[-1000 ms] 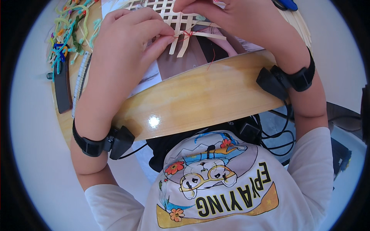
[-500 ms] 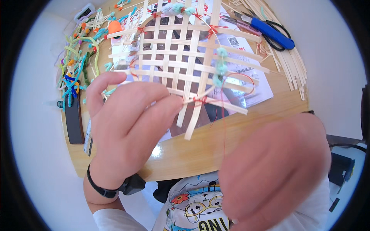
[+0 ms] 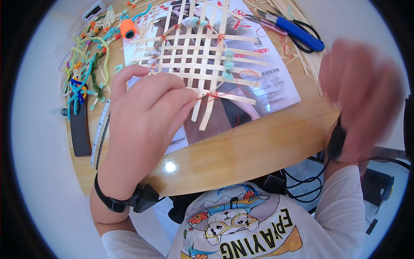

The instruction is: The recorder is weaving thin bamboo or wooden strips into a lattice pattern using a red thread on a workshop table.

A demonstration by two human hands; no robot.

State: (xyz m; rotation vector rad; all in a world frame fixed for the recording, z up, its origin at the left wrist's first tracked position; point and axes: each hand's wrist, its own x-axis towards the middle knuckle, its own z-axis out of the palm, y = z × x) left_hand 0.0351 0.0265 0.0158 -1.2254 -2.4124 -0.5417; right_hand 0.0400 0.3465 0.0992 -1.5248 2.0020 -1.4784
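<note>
A woven lattice [image 3: 215,64] of flat pale wooden strips lies over a printed sheet, with a rounded hoop worked into it. Mint fuzzy tufts [image 3: 227,65] sit along the hoop, and red thread [image 3: 212,95] is knotted where it meets the strips. My left hand [image 3: 151,103] pinches the near left edge of the lattice between thumb and forefinger; the fingertips partly cover that spot. Off to the right, above the table edge and apart from the lattice, my right hand [image 3: 362,95] is smeared by motion. Whether it holds the thread cannot be made out.
Colourful pipe cleaners [image 3: 92,64] are heaped at the left, beside an orange spool [image 3: 128,28]. A dark oblong case [image 3: 80,134] and a ruler [image 3: 101,134] lie nearer. At the back right are a blue-handled tool [image 3: 299,34] and loose wooden strips [image 3: 317,82].
My right hand has swung up and away to the right. The lattice has shifted slightly left and sits lower on the sheet, still pinched by my left hand.
</note>
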